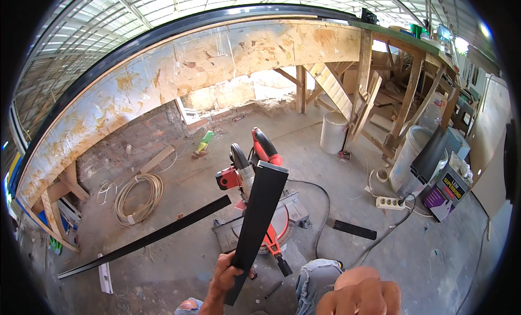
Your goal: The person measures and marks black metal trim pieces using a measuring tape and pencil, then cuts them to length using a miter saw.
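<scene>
My left hand [223,274] is wrapped round the lower part of a black rectangular metal profile [258,222]. The profile is raised and tilted, its pale cut end pointing away from me. Behind it on the floor stands a red and grey mitre saw [287,209], partly covered by the profile. At the lower edge, close to the camera, my right hand [361,296] is closed with its knuckles showing. Whatever its fingers may hold is hidden. A long black profile [157,232] reaches across the floor left of the saw, and a short black offcut [354,230] lies to its right.
A coiled hose [139,200] and a green bottle [204,141] lie at the left. A power strip [390,203], purple and black can [446,194] and white bucket [333,133] stand right. Cables [325,206] cross the floor. A long wooden bench [179,70] spans the back.
</scene>
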Demonstrator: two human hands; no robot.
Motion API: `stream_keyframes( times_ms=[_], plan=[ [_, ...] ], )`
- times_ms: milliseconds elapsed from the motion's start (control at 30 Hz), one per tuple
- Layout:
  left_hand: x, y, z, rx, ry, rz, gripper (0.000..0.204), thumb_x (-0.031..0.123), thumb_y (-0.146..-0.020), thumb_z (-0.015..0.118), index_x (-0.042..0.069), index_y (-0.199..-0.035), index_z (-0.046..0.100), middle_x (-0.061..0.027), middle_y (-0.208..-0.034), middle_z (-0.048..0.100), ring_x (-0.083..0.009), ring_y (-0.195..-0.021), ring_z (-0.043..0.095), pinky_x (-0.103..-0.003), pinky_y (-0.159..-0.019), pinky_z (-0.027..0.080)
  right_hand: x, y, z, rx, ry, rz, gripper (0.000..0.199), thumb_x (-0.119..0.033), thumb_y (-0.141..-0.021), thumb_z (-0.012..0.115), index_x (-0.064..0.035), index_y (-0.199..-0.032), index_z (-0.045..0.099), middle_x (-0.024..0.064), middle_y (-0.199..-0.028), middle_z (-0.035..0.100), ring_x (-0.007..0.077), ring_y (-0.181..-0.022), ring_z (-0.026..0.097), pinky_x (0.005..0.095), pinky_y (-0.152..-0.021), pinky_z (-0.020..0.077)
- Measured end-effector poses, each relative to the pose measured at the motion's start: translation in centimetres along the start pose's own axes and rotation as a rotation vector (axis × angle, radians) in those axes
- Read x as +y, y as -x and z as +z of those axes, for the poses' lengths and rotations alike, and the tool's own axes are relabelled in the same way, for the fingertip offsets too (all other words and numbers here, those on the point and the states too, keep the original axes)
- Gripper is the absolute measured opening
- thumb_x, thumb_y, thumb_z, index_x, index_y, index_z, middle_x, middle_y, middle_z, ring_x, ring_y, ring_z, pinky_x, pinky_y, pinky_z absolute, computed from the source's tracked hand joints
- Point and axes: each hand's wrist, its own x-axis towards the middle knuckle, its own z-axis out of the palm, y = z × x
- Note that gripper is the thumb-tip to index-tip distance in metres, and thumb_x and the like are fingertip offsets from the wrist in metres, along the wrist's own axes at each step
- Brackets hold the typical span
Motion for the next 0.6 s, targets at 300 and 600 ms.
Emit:
stream_keyframes(
  times_ms=[300, 600],
  plan=[
    [-0.9, 0.4, -1.0, -0.02, 0.01, 0.027, 0.043, 0.011, -0.066, 0.051, -0.015, -0.098, 0.062, -0.02, -0.073, 0.07, -0.0261, -0.062, 0.07, -0.036, -0.064, 0.059, -0.1, 1.5, -0.1, 0.012, 0.049, -0.076, 0.005, -0.001, -0.09, 0.071, 0.0019, -0.09, 0.075, 0.0208, -0.106, 0.07, 0.0273, -0.07, 0.063, 0.035, -0.059, 0.049],
    [-1.8, 1.2, -1.8, 0.094, 0.252, -0.101, 0.046, 0.011, -0.065, 0.051, -0.013, -0.103, 0.06, -0.0258, -0.074, 0.068, -0.0346, -0.058, 0.067, -0.042, -0.06, 0.059, -0.7, 0.6, -1.6, -0.214, 0.105, -0.029, 0.009, -0.006, -0.092, 0.071, 0.0018, -0.089, 0.075, 0.0196, -0.105, 0.071, 0.0269, -0.067, 0.065, 0.0361, -0.06, 0.0493]
  ],
)
